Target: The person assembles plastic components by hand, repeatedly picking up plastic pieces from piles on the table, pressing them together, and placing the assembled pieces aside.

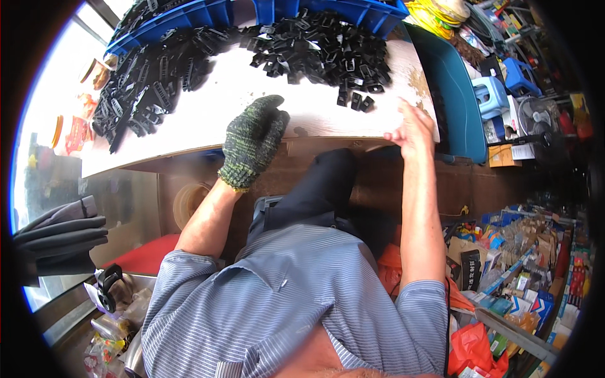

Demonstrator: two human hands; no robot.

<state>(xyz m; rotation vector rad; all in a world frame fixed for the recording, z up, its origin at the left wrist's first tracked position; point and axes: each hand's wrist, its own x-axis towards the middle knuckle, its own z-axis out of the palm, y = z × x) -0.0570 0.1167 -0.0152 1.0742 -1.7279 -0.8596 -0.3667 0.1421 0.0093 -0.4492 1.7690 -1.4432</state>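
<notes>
Here, the left grip point(255, 142), in a dark green knit glove, is over the near edge of the surface point(211, 116), back turned up and fingers lying close against one another; whether it is clamped on anything cannot be told, since the glove hides its palm side. The right grip point(413, 129), bare, is well to the right of it, at the near right corner, with a forefinger stretched forward and the thumb side standing apart from it; bright glare washes out its finer outline. Beyond and between the two grips, the clips point(324, 53) lie in a wide black heap, with a few loose pieces point(356, 101) at its near edge, left of the right grip and nearest to it. Left of the gloved grip and farther off spreads a second heap, of long black strips point(154, 75), some with ladder-like slots. Past both heaps, farthest from the grips, stand blue crates point(378, 17), more strips showing in the left one. Just right of the bare grip is a teal bin point(465, 116), and beyond it, farther right, a pale blue stool point(490, 94) and a fan point(535, 116).
</notes>
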